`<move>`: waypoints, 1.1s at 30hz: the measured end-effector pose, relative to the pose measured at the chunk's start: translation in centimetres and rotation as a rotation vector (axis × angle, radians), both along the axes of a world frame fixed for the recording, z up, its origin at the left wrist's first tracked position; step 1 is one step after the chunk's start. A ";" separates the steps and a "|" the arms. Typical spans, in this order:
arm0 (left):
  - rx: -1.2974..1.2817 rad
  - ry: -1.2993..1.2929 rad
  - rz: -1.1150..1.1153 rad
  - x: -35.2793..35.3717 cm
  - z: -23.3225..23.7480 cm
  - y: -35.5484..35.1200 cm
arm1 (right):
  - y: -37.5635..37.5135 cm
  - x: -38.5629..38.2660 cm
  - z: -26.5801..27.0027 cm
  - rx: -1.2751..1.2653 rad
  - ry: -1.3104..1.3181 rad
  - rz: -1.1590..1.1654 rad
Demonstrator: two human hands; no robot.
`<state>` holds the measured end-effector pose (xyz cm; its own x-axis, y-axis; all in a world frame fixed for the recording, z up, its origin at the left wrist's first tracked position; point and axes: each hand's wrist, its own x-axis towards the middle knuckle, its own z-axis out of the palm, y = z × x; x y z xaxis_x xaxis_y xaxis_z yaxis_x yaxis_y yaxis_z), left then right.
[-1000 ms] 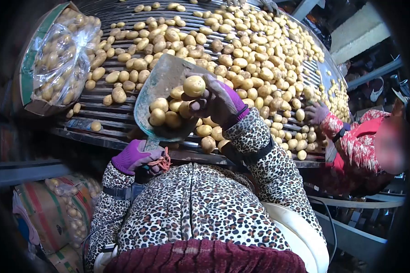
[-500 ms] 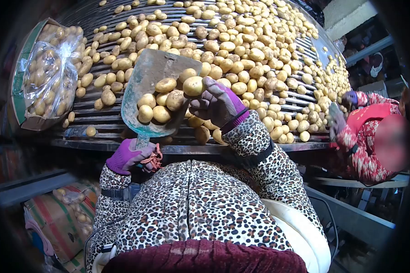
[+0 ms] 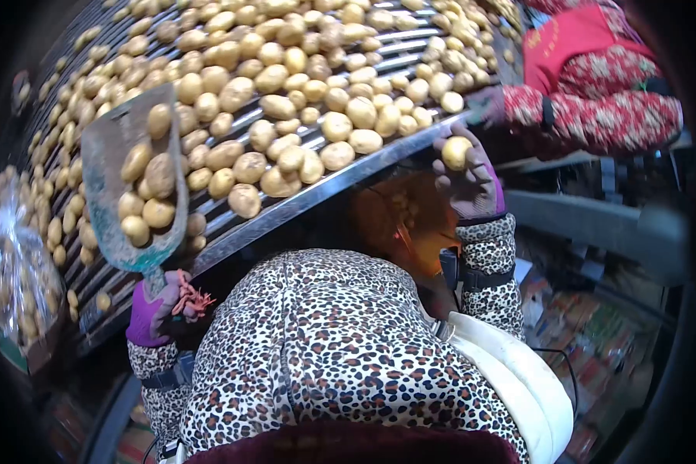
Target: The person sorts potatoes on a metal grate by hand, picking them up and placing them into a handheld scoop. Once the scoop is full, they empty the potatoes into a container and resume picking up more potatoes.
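Observation:
My left hand (image 3: 153,313), in a purple and grey glove, grips the handle of a worn green scoop (image 3: 100,182) resting on the slatted rack. Several potatoes lie inside the scoop; a reddish cord hangs by its handle. My right hand (image 3: 468,174), gloved alike, is out past the rack's metal front edge (image 3: 309,196), palm up, with one small yellow potato (image 3: 456,153) held in its curled fingers. Many loose potatoes (image 3: 286,116) cover the slats around and behind the scoop.
A co-worker in a red patterned sleeve (image 3: 619,120) stands at the right, one gloved hand (image 3: 487,106) at the rack's edge near my right hand. A plastic-wrapped bag of potatoes (image 3: 15,263) sits at the left. An orange-lit container (image 3: 406,224) is below the edge.
The view has turned to the right. My right hand has moved from above the scoop to beyond the rack's edge, holding a potato. My left hand still grips the scoop.

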<state>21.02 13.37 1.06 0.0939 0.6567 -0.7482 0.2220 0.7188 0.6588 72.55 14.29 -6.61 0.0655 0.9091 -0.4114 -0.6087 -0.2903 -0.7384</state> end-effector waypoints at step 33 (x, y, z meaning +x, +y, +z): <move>0.085 -0.065 0.195 1.3 1.4 -1.1 | 8.1 -6.4 1.3 0.708 -1.823 0.631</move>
<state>22.36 12.27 2.43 0.0057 0.7275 -0.6860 0.0392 0.6854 0.7271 66.13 22.39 -5.29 -0.4146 0.9033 0.1105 0.8515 0.4279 -0.3031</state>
